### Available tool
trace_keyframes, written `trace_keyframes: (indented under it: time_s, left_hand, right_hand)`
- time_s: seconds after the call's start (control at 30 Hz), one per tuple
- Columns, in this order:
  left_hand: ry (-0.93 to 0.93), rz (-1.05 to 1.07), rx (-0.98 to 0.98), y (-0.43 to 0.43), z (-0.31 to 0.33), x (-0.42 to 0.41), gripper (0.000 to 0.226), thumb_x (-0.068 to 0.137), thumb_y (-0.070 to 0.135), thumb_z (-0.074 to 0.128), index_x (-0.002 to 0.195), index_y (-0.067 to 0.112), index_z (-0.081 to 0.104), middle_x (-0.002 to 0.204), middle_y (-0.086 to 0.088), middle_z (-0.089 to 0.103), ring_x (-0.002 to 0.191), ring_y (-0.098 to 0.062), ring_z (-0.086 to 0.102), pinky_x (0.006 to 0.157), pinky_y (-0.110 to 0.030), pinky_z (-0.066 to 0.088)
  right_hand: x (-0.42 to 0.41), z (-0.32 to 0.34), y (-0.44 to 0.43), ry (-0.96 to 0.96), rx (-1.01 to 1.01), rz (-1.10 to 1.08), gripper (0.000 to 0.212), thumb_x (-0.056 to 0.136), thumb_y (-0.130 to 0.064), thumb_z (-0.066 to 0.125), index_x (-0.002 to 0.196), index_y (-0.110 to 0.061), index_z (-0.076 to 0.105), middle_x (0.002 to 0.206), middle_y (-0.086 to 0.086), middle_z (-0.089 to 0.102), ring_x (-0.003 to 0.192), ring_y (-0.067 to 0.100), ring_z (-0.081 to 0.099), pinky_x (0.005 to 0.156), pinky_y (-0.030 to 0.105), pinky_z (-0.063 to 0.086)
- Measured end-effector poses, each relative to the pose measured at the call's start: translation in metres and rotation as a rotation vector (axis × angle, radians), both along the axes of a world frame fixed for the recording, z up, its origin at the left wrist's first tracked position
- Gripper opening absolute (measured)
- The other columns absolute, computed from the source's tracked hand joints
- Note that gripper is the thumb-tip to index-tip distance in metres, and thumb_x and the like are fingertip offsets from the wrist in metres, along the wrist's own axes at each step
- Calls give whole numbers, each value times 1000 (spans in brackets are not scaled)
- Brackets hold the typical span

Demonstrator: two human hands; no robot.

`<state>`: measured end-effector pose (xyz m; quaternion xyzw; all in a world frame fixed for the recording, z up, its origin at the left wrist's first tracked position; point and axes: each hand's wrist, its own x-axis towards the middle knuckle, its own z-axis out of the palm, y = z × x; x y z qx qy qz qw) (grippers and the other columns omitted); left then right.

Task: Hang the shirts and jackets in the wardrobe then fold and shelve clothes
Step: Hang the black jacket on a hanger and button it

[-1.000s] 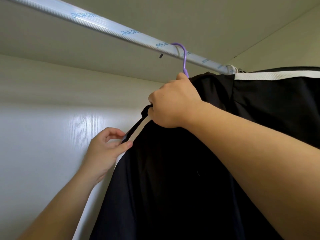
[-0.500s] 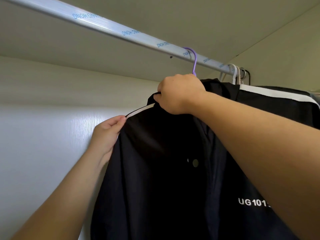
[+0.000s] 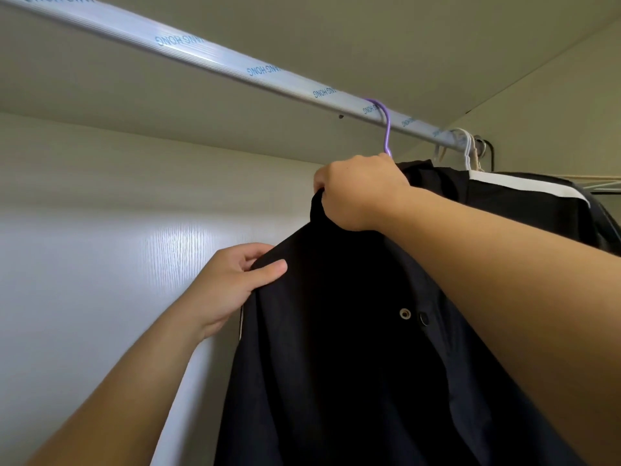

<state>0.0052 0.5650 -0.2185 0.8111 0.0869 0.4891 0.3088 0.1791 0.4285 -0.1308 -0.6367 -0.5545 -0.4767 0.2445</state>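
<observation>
Your right hand (image 3: 359, 193) gripping the black jacket (image 3: 336, 364) at the collar under the purple hanger (image 3: 387, 129), left hand (image 3: 232, 284) pinching its shoulder, rail (image 3: 201, 50) printed HONG upside-down in blue.

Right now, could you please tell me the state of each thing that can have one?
purple hanger: hooked over the rail, carrying the black jacket.
black jacket: hanging from the purple hanger, held by both hands.
left hand: pinches the jacket's shoulder edge.
right hand: grips the jacket's collar under the hook.
white hangers: hooked on the rail's far end.
</observation>
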Motion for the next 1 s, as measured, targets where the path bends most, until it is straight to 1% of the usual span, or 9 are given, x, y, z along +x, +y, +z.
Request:
trace_keyframes:
  time_s: [0.1,0.2,0.27,0.37,0.5,0.6,0.7,0.83,1.0]
  left_hand:
    - [-7,3,-69,-1,-3,3,10,90,20,72,97,17,78,103,-10,76,98,-25,73,80,-25,58]
    - [-12,-6,-167,-2,-4,5,24,83,27,76,98,8,76,104,-16,75,100,-30,72,91,-39,57]
    - [-61,10,-196,-3,-5,7,29,84,25,77,101,2,72,103,-18,75,98,-31,72,96,-45,55]
    - [-128,85,-173,-2,-6,11,22,84,20,78,98,5,70,98,-17,75,89,-30,74,87,-43,59]
    - [-193,205,-102,-1,-5,10,26,76,19,86,95,12,70,89,-6,76,80,-22,74,71,-34,59]
    - [-243,398,62,-2,-4,8,31,68,24,91,89,22,69,84,7,74,73,-7,70,63,-20,52]
    - [-277,517,200,0,-3,5,32,70,33,90,92,28,67,90,13,71,83,-4,67,73,-22,50]
    - [-362,350,122,4,-8,4,3,90,32,72,92,31,73,93,14,72,87,-7,69,78,-24,50]
    - [-363,312,104,12,-12,6,14,95,21,67,92,31,76,92,14,74,87,-2,69,80,-23,50]
  right_hand:
    - [1,-3,0,-57,-42,-44,28,95,-23,38,108,-29,62,99,1,60,89,29,58,80,40,26]
    - [-1,-7,-4,-98,-53,-33,28,100,-31,37,115,-34,61,109,2,47,87,25,50,81,39,27]
    - [-3,-10,-4,-226,-9,26,28,100,-28,42,118,-36,61,119,1,48,98,24,44,81,36,29]
    - [-8,-13,-1,-261,-124,176,29,94,-17,48,113,-32,64,119,-5,59,108,22,53,86,32,40]
    - [-12,-15,1,-95,-249,248,21,95,-41,54,107,-29,66,109,-3,66,102,22,60,85,41,53]
    - [-12,-12,6,-61,-218,218,21,98,-36,51,104,-23,67,105,3,64,97,29,62,81,42,54]
    - [-14,-12,10,-28,-194,232,9,98,-29,54,93,-25,60,99,5,60,91,31,62,76,40,54]
    - [-13,-15,13,-12,-151,271,5,94,-20,58,98,-20,61,102,4,59,91,27,60,77,40,54]
    - [-9,-15,16,-35,-181,252,8,92,-22,57,99,-23,56,104,0,53,95,25,56,76,35,44]
